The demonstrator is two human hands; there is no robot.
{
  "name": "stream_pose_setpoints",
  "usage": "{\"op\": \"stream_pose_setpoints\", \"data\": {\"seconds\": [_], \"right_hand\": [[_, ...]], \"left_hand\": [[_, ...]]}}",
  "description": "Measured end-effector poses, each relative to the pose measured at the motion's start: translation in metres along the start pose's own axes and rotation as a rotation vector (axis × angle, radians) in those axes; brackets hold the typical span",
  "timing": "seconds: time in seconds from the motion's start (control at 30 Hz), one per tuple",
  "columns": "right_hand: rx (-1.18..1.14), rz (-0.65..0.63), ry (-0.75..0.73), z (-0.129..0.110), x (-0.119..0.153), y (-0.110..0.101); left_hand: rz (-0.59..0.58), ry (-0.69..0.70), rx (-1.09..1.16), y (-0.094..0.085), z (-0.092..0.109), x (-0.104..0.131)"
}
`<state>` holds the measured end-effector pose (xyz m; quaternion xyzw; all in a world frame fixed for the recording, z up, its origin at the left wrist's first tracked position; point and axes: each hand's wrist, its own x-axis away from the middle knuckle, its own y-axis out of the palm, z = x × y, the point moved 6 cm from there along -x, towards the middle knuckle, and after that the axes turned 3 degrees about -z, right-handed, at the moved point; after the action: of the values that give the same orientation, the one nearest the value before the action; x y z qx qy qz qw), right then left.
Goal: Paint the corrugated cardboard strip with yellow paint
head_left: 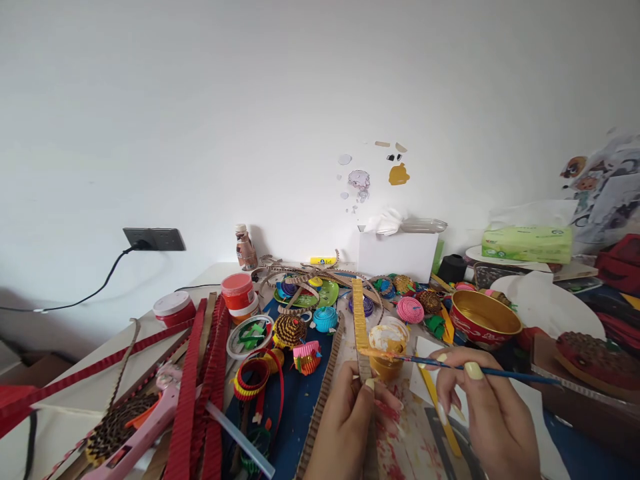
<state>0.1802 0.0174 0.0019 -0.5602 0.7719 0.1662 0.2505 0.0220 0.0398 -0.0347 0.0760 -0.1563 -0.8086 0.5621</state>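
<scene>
Pinched in my left hand (350, 417) is a strip of corrugated cardboard (359, 313), standing nearly upright, its upper part coated yellow and its lower part bare brown. My right hand (487, 407) grips a blue-handled paintbrush (500, 375), held almost level. The orange-yellow bristles touch or nearly touch the strip just above my left fingers. Behind the brush is an open jar of yellow paint (387, 367), with a whitish, paint-smeared top. Under my hands lies a paint-stained board or sheet (400, 433).
Red corrugated strips (190, 393) and a pink glue gun (150, 427) lie at left. Stacked paint jars (237, 293) stand behind them. Coiled paper ornaments (290, 330) crowd the middle. At right are a red-and-gold bowl (485, 327), a tissue pack (527, 241) and a white box (395, 255).
</scene>
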Motion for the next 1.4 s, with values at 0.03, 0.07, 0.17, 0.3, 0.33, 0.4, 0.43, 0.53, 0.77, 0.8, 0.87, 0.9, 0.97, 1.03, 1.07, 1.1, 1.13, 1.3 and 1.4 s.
{"op": "stream_pose_setpoints", "data": {"seconds": [0.03, 0.07, 0.17, 0.3, 0.33, 0.4, 0.43, 0.53, 0.77, 0.8, 0.87, 0.9, 0.97, 1.03, 1.07, 1.1, 1.13, 1.3, 1.4], "right_hand": [[0.002, 0.02, -0.002, 0.0005, 0.0003, -0.0016], [0.001, 0.048, -0.003, 0.001, 0.0007, -0.0036], [-0.018, 0.085, -0.024, 0.0002, 0.0023, -0.0068], [0.002, 0.004, -0.04, -0.0032, 0.0032, -0.0023], [0.007, -0.013, -0.042, -0.0037, 0.0032, -0.0013], [0.021, -0.033, -0.048, -0.0041, 0.0031, -0.0001], [0.032, -0.038, -0.052, -0.004, 0.003, 0.0001], [0.06, -0.031, -0.073, -0.0037, 0.0027, -0.0005], [0.046, 0.021, -0.121, -0.0055, 0.0035, -0.0043], [0.045, 0.014, -0.128, -0.0062, 0.0039, -0.0043], [0.046, -0.007, -0.134, -0.007, 0.0047, -0.0036], [0.046, -0.02, -0.132, -0.0071, 0.0049, -0.0029], [0.047, -0.046, -0.123, -0.0068, 0.0048, -0.0014], [0.053, -0.063, -0.117, -0.0062, 0.0043, -0.0002], [0.056, -0.069, -0.117, -0.0059, 0.0041, 0.0002], [0.059, -0.074, -0.12, -0.0059, 0.004, 0.0005], [0.064, -0.078, -0.123, -0.006, 0.0039, 0.0006], [0.09, -0.063, -0.117, -0.0066, 0.0043, -0.0001], [0.092, -0.035, -0.105, -0.0067, 0.0038, -0.001]], "left_hand": [[-0.001, 0.0, -0.002, -0.0004, -0.0006, 0.0], [-0.003, -0.001, -0.002, -0.0008, -0.0013, 0.0], [-0.004, -0.005, -0.005, -0.0018, -0.0035, -0.0006], [-0.005, 0.004, 0.005, -0.0003, -0.0036, -0.0016], [-0.004, 0.004, 0.008, 0.0003, -0.0034, -0.0017], [0.001, 0.0, 0.006, 0.001, -0.0032, -0.0016], [0.004, -0.003, 0.003, 0.0011, -0.0032, -0.0015], [0.0, -0.005, -0.006, 0.0013, -0.0034, -0.001], [-0.001, -0.017, -0.002, 0.0, -0.003, -0.0003], [-0.004, -0.022, 0.001, 0.0004, -0.0025, -0.0002], [-0.01, -0.027, 0.006, 0.0016, -0.0011, -0.0002], [-0.012, -0.028, 0.008, 0.0021, -0.0004, -0.0003], [-0.014, -0.025, 0.014, 0.0028, 0.0005, -0.0006], [-0.013, -0.023, 0.015, 0.0027, 0.0003, -0.0009], [-0.012, -0.022, 0.011, 0.0025, -0.0001, -0.001], [-0.01, -0.02, 0.005, 0.0022, -0.0006, -0.0011], [-0.009, -0.019, 0.0, 0.0019, -0.0013, -0.0012], [-0.002, -0.009, -0.004, 0.001, -0.0041, -0.0012], [0.008, -0.013, 0.003, 0.0006, -0.0054, -0.0013]]}}
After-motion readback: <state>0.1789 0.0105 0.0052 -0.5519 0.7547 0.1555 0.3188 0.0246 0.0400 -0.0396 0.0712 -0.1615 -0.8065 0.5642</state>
